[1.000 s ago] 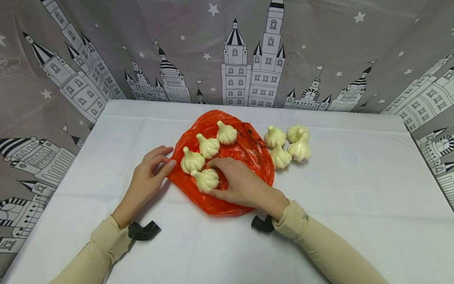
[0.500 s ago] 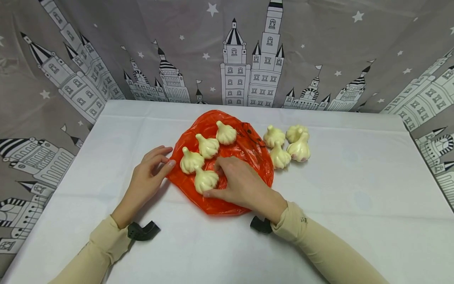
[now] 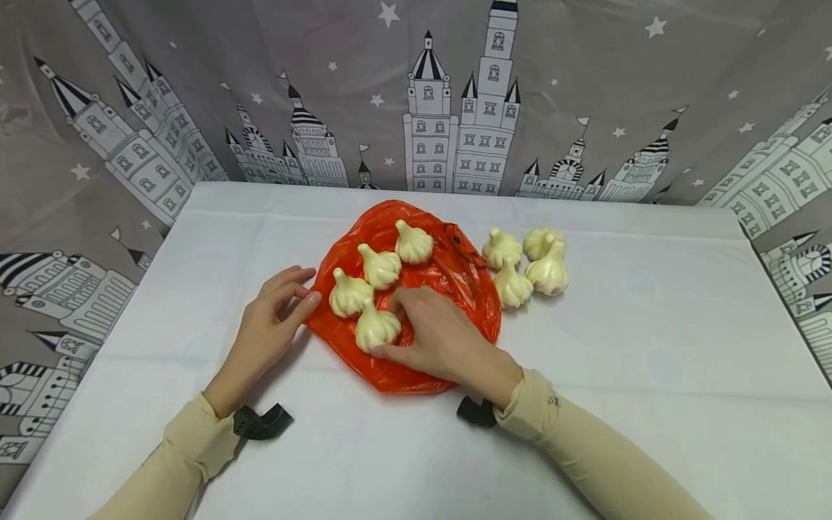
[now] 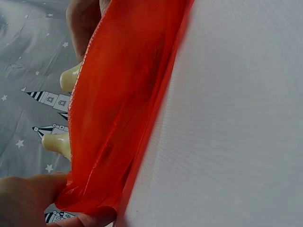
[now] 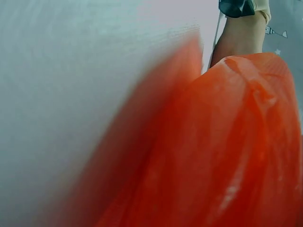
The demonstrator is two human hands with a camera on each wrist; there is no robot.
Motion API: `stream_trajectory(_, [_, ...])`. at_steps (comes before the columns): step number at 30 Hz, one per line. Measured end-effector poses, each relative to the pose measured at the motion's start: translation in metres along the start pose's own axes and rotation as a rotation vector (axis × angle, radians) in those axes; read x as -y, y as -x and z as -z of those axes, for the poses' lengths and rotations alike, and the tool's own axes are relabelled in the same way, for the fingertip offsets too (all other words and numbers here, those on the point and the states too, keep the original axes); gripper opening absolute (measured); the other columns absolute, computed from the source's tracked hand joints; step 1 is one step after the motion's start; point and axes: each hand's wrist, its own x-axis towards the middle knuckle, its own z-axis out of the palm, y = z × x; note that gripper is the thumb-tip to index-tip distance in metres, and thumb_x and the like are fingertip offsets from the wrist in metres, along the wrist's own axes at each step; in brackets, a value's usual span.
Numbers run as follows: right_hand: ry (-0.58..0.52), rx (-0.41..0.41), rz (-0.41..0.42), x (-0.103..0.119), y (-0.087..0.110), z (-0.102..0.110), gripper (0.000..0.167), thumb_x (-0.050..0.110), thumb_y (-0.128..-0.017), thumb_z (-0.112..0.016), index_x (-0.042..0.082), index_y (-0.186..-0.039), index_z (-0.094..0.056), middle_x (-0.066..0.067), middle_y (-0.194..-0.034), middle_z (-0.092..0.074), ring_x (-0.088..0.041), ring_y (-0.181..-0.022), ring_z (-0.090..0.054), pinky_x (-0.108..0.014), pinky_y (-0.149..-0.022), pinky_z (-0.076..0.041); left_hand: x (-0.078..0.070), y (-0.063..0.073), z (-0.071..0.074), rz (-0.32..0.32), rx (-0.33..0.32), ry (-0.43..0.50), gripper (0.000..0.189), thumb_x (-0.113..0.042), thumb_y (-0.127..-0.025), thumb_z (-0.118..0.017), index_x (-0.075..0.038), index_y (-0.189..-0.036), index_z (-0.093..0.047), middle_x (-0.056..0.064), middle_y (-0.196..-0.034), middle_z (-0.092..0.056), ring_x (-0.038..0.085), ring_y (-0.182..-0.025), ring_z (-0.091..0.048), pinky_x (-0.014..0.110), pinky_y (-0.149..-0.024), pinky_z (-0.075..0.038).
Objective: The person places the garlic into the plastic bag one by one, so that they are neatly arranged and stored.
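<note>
In the head view a red plastic bag (image 3: 429, 365) lies flattened on the white table. Four whitish garlic bulbs sit on it, so several in all: one at the back (image 3: 414, 243), others in a slanting row towards the front. My right hand (image 3: 448, 336) has thumb and fingers around the right side of the front garlic bulb (image 3: 378, 328), which stands with its stem up. My left hand (image 3: 269, 318) pinches the bag's left edge between thumb and finger, as the left wrist view also shows. In the right wrist view the bag (image 5: 227, 151) hides the right hand's fingers.
Right of the bag, several more garlic bulbs (image 3: 548, 271) stand clustered on the white table (image 3: 650, 347). Behind the table hangs a grey cloth (image 3: 364, 43) printed with castles and stars. Black wrist mounts (image 3: 263, 422) sit under both cuffs.
The front garlic bulb has turned under my right hand, its stem swinging from pointing left to pointing up and away. The left hand has stayed at the bag's edge.
</note>
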Motion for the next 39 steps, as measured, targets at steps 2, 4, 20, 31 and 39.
stream_trajectory(2, [0.001,-0.011,-0.006,0.0,0.0,0.0,0.051,0.051,-0.085,-0.086,0.014,-0.107,-0.059,0.0,-0.092,-0.062,-0.016,-0.087,-0.055,-0.029,-0.077,-0.051,0.0,0.0,0.0,0.006,0.001,-0.007,0.025,-0.031,-0.105,-0.067,-0.007,-0.098,-0.069,0.012,-0.154,-0.057,0.033,-0.154,-0.037,0.061,-0.12,-0.04])
stream_trajectory(4, [0.006,-0.018,-0.01,0.001,0.0,0.0,0.052,0.052,-0.085,-0.086,0.014,-0.107,-0.058,-0.001,-0.091,-0.062,-0.016,-0.085,-0.055,-0.028,-0.075,-0.05,0.0,0.0,0.0,0.008,0.003,-0.009,0.026,-0.032,-0.105,-0.066,-0.007,-0.099,-0.069,0.012,-0.154,-0.057,0.034,-0.154,-0.037,0.061,-0.119,-0.04])
stream_trajectory(20, [-0.082,-0.132,-0.039,-0.006,0.006,0.018,0.053,0.049,-0.097,-0.074,0.008,-0.129,-0.066,-0.006,-0.117,-0.069,-0.022,-0.108,-0.062,-0.039,-0.099,-0.055,0.002,0.0,0.001,0.015,0.008,-0.002,0.027,-0.033,-0.105,-0.066,-0.006,-0.099,-0.069,0.011,-0.155,-0.056,0.033,-0.154,-0.036,0.061,-0.119,-0.041])
stream_trajectory(31, [-0.109,-0.331,0.0,-0.033,0.02,0.042,0.038,0.028,-0.096,-0.079,0.005,-0.124,-0.069,-0.008,-0.12,-0.074,-0.026,-0.113,-0.066,-0.044,-0.099,-0.056,0.001,-0.001,-0.002,0.011,0.006,0.022,0.024,-0.03,-0.105,-0.068,-0.006,-0.099,-0.07,0.01,-0.154,-0.057,0.032,-0.154,-0.037,0.058,-0.12,-0.04])
stream_trajectory(39, [-0.1,-0.391,0.014,-0.052,0.03,0.054,0.034,0.021,-0.094,-0.081,0.004,-0.121,-0.07,-0.01,-0.116,-0.076,-0.026,-0.103,-0.07,-0.046,-0.087,-0.061,0.002,0.0,0.0,0.008,0.002,0.014,0.025,-0.03,-0.105,-0.068,-0.006,-0.099,-0.07,0.01,-0.154,-0.057,0.032,-0.154,-0.037,0.059,-0.12,-0.04])
